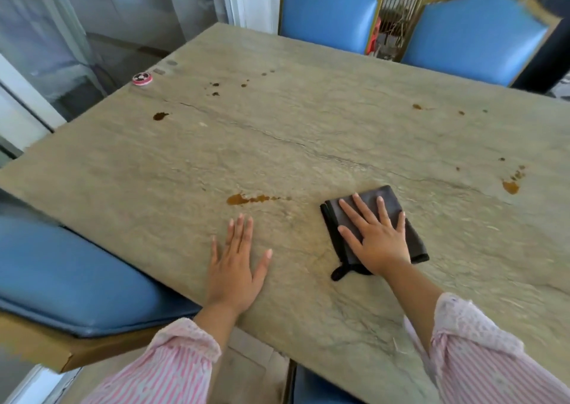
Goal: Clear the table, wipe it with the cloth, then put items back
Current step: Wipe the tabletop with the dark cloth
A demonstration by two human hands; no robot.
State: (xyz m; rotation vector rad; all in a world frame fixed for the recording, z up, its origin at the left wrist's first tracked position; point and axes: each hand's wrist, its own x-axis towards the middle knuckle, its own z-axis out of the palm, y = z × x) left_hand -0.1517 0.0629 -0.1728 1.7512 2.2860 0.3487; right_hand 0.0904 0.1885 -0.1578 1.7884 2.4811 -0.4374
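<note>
- The stone-look table (308,132) fills most of the view, pale beige with a dark crack running from the upper left towards the right.
- Three blue padded chairs stand round it: two at the far edge, top centre (328,12) and top right (475,36), and one pushed in at the lower left (68,274).
- Pink-and-white striped sleeves (166,369) come in from the bottom of the frame.
- A dark folded cloth (417,246) lies flat on the table, right of centre in the lower half.
- The right hand (376,234) presses down on the cloth with its fingers straight and spread, not curled round it.
- The left hand (234,268) lies flat on the bare tabletop, left of the cloth and apart from it, fingers straight, holding nothing.
- Brown spills dot the surface: a streak (239,199) just above the left hand, a patch (511,187) near the right edge, a dark blot (159,116) at the upper left, and smaller drops further back.
- A small round red-and-white thing (142,78) sits at the table's far left edge; I cannot tell what it is.
</note>
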